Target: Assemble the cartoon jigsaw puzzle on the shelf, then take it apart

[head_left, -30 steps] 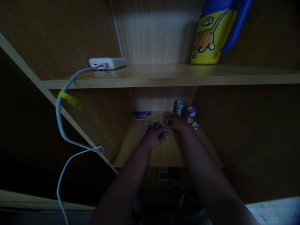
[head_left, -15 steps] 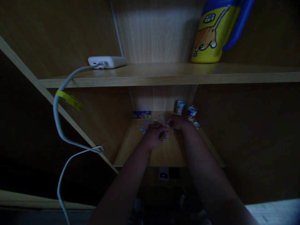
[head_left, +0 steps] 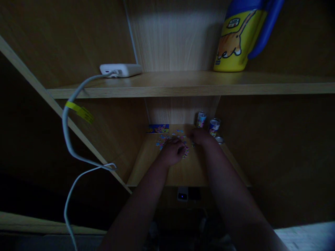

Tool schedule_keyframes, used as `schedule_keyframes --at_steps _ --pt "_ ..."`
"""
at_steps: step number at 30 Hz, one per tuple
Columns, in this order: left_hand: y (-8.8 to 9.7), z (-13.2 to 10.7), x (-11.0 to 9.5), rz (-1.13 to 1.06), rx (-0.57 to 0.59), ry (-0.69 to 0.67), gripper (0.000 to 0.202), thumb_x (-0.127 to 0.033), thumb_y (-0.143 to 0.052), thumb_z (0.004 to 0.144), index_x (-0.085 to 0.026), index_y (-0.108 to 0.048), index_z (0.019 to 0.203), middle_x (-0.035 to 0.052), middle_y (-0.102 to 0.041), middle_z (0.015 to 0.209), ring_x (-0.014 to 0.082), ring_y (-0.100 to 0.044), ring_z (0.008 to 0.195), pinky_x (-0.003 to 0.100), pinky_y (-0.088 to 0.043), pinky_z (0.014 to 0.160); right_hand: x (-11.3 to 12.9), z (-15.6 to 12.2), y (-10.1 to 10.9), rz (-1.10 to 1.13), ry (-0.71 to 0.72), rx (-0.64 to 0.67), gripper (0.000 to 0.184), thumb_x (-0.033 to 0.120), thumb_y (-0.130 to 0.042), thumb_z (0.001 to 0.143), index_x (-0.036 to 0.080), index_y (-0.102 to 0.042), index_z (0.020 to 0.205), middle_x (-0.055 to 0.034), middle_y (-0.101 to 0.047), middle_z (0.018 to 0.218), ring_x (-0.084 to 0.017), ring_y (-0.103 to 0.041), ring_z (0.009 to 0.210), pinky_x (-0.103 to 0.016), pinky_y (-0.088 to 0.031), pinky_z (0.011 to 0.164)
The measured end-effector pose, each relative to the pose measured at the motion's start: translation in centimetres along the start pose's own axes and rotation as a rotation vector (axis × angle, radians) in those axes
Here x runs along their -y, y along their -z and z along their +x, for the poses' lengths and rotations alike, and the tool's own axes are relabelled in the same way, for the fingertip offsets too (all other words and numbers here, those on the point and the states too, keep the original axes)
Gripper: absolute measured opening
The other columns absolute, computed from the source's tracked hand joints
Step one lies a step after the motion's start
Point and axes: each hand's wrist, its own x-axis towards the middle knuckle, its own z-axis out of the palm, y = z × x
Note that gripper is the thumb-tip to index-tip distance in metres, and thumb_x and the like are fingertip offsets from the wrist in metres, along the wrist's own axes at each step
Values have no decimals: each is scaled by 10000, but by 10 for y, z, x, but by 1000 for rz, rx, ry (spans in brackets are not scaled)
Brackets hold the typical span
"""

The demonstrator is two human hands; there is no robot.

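Note:
Both my arms reach into a dim wooden shelf compartment. My left hand (head_left: pixel 171 151) lies curled over a scatter of small colourful puzzle pieces (head_left: pixel 163 140) on the lower shelf board (head_left: pixel 183 170). My right hand (head_left: pixel 200 136) rests just right of it at the edge of the pieces, fingers bent down onto them. What either hand pinches is too small and dark to make out. A blue picture card (head_left: pixel 158 128) lies at the back left of the pieces.
Two small printed tubes (head_left: pixel 201 119) (head_left: pixel 214 126) and a round lid (head_left: pixel 219 139) stand by my right hand. On the upper shelf (head_left: pixel 183 87) sit a white power bank (head_left: pixel 120 69) with a hanging white cable (head_left: pixel 68 139) and a yellow-and-blue bottle (head_left: pixel 235 38).
My right hand has drawn slightly right and back, toward the tubes. My left hand has stayed over the pieces. The view shifted a little.

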Motion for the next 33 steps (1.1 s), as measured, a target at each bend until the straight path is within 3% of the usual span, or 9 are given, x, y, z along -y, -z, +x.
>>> schedule_keyframes --at_steps 5,9,14,18,22,25,29,33 --pt "1 -1 -1 11 -9 -5 125 -286 -661 1063 -244 -776 1035 76 -799 1148 279 -713 1153 490 -536 1101 1 1 2 12 -19 -83 375 254 -548 1107 108 -804 1338 -237 -770 1409 -321 -742 1308 -334 -553 1054" --pt "0 -1 -1 -10 -20 -7 135 -283 -661 1059 -263 -794 1059 78 -803 1178 284 -713 1178 495 -543 1098 7 3 1 63 70 -143 310 215 -605 1064 150 -844 1252 -191 -809 1343 -285 -759 1256 -298 -540 1058" --pt "-4 -1 3 -18 -27 -3 142 -299 -675 1053 -275 -810 1091 78 -801 1222 284 -708 1216 497 -536 1123 12 4 -3 121 204 -102 231 160 -688 1003 177 -876 1137 -107 -857 1236 -224 -784 1162 -249 -536 1017" --pt "-4 0 3 -21 -17 -6 145 -301 -666 1058 -273 -806 1084 79 -798 1205 278 -707 1208 488 -536 1124 8 5 -4 187 233 -43 259 99 -673 1002 202 -880 1118 -66 -867 1218 -179 -791 1143 -215 -533 1008" --pt "-3 0 2 -23 -24 1 128 -292 -672 1053 -275 -799 1064 73 -796 1187 280 -706 1190 490 -543 1110 3 6 -3 126 188 -105 306 95 -640 1015 214 -875 1171 -79 -852 1278 -194 -772 1210 -228 -525 1053" --pt "-3 -1 2 -19 -28 -6 133 -293 -663 1061 -272 -795 1054 74 -798 1168 280 -711 1172 488 -550 1095 3 6 -3 67 140 -46 293 110 -662 999 216 -881 1162 -91 -846 1295 -207 -770 1229 -228 -528 1061" --pt "-3 -1 1 -12 -28 1 147 -313 -646 1073 -268 -784 1049 78 -798 1161 279 -720 1157 489 -551 1099 1 3 -1 33 47 -39 308 136 -627 1020 174 -869 1207 -161 -814 1362 -266 -764 1269 -284 -552 1067" --pt "-3 0 3 26 -86 79 181 -307 -609 1082 -253 -775 1131 88 -802 1204 287 -726 1183 484 -540 1144 -4 1 1 21 -39 -63 402 141 -534 1070 110 -795 1374 -245 -772 1413 -312 -757 1300 -332 -569 1065"
